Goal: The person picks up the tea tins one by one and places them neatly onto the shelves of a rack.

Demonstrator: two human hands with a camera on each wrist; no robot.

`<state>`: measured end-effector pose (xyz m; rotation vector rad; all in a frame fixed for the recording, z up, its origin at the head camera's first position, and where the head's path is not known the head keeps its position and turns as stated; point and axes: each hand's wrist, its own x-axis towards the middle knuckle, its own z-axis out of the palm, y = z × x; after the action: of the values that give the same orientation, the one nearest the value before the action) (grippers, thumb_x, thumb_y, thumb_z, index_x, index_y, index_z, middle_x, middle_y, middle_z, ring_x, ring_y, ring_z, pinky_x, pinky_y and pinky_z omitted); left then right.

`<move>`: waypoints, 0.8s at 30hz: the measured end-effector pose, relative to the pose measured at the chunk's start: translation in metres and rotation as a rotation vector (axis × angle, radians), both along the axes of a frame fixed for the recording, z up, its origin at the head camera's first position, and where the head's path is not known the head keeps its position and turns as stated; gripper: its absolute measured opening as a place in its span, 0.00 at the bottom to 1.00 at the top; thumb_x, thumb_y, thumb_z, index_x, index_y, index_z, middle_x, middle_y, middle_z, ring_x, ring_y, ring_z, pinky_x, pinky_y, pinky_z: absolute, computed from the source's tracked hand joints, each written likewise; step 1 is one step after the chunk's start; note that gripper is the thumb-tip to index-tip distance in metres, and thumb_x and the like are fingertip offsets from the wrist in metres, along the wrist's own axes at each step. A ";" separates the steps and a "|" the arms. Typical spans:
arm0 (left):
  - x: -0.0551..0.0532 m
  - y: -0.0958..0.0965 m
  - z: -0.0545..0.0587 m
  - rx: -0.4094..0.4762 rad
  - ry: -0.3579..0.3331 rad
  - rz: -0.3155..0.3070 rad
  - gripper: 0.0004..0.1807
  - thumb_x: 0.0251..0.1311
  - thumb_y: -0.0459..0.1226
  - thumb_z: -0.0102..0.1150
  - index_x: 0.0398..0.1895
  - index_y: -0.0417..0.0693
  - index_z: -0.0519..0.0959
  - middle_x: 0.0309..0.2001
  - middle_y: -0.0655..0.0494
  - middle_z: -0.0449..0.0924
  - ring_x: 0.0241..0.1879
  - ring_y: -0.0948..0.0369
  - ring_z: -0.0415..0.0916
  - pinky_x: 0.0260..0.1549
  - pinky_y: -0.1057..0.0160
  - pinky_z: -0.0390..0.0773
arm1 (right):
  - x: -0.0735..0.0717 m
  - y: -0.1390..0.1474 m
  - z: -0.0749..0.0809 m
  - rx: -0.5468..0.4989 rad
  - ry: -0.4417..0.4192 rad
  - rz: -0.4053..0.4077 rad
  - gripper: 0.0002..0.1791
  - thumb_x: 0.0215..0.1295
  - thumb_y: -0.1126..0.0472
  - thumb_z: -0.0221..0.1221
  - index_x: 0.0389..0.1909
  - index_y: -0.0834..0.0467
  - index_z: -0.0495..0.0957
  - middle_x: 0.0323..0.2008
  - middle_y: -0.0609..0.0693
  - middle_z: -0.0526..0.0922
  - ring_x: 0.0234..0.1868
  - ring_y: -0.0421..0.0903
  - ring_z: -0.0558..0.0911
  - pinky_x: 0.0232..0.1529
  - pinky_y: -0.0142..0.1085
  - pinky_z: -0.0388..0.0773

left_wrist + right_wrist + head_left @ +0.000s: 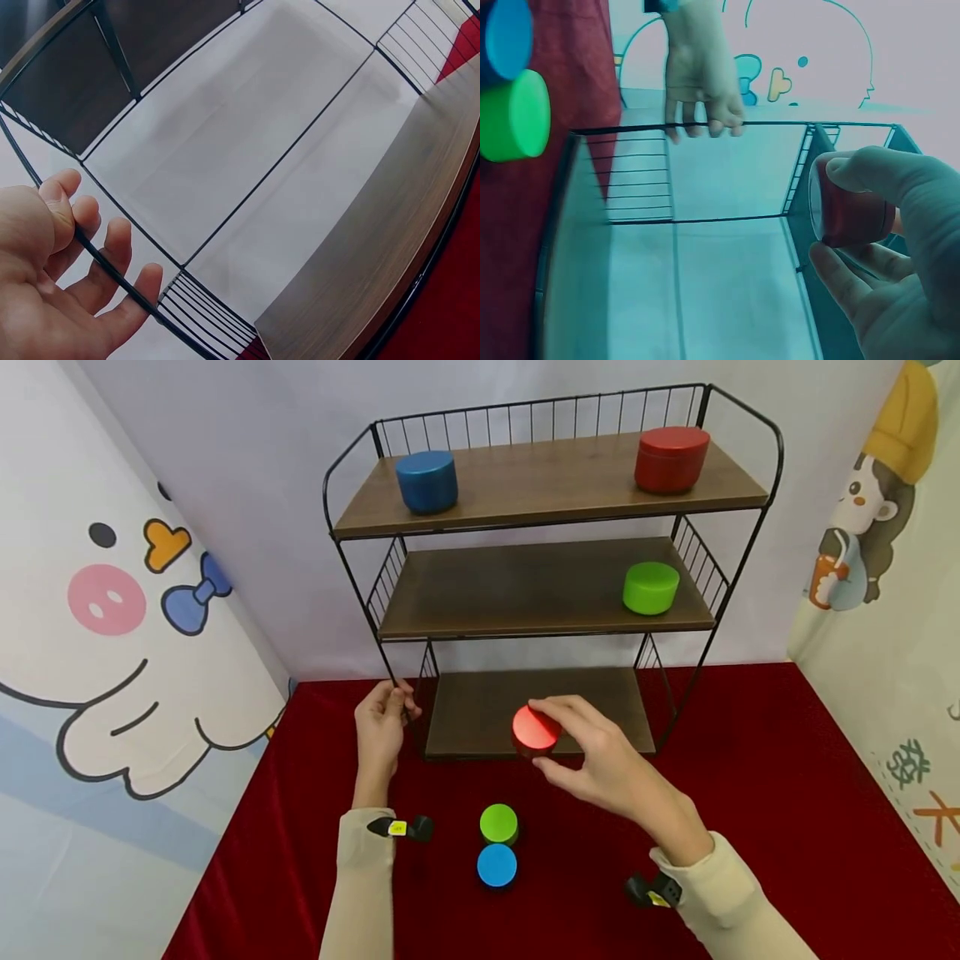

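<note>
My right hand [596,756] pinches a small round red tin [535,731] between thumb and fingers, in front of the bottom board of a three-tier wire shelf rack [543,522]. In the right wrist view the red tin [847,202] shows side-on, the thumb across it. My left hand [382,718] grips the rack's left front post; up close, in the left wrist view, thumb and fingers curl about the thin black post [112,271]. On the red cloth below lie a green tin [498,823] and a blue tin [497,865], close together.
On the top board stand a blue tin [427,482] at left and a red tin [671,460] at right. A green tin [650,587] sits at the right of the middle board. Thin wire rails edge the rack. Printed cloth walls [127,652] flank the red cloth [757,793].
</note>
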<state>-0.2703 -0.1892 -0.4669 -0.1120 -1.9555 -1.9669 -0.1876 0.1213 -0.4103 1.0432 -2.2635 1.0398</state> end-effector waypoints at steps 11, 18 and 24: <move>-0.003 0.000 0.004 0.014 0.008 0.000 0.22 0.73 0.42 0.49 0.42 0.25 0.75 0.26 0.57 0.75 0.30 0.62 0.78 0.37 0.67 0.85 | -0.023 -0.003 0.038 -0.005 0.073 -0.003 0.37 0.53 0.68 0.76 0.65 0.66 0.74 0.58 0.60 0.79 0.57 0.54 0.82 0.58 0.47 0.83; -0.001 0.001 0.001 0.032 0.004 -0.006 0.23 0.73 0.42 0.49 0.43 0.23 0.73 0.26 0.56 0.75 0.29 0.63 0.78 0.36 0.67 0.85 | -0.029 -0.008 0.048 -0.020 0.082 0.001 0.37 0.53 0.68 0.75 0.65 0.66 0.75 0.57 0.61 0.80 0.57 0.54 0.82 0.57 0.48 0.83; -0.001 0.001 0.001 0.031 -0.007 -0.002 0.18 0.75 0.39 0.48 0.40 0.28 0.76 0.26 0.56 0.75 0.30 0.62 0.78 0.36 0.67 0.85 | -0.034 -0.015 0.061 -0.025 0.085 0.009 0.36 0.55 0.66 0.75 0.66 0.65 0.75 0.58 0.60 0.80 0.58 0.53 0.82 0.60 0.47 0.82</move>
<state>-0.2712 -0.1881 -0.4661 -0.0994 -1.9292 -1.9999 -0.2218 0.1063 -0.3490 1.0683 -2.1750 1.0051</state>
